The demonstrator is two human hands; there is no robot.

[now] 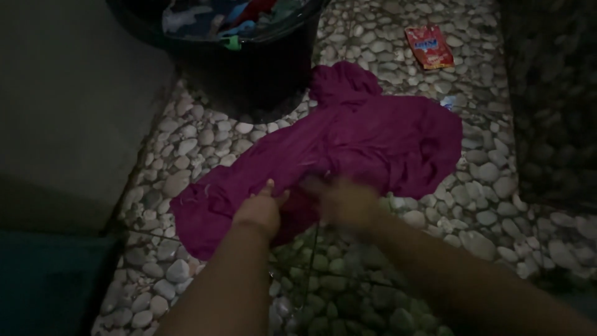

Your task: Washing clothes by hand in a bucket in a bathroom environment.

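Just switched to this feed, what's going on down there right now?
A person is crouched over a purple cloth spread on a pebble floor. The left hand presses on its near edge; the right hand is on the cloth too, blurred, so its grip is unclear. A dark bucket full of coloured clothes stands behind the cloth, and a red sachet lies on the pebbles.

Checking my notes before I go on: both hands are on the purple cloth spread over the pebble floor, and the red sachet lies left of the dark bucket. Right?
Not quite. The red sachet lies to the right of the dark bucket, as the head view shows. The rest holds: the left hand and right hand are both on the purple cloth spread over the pebble floor.
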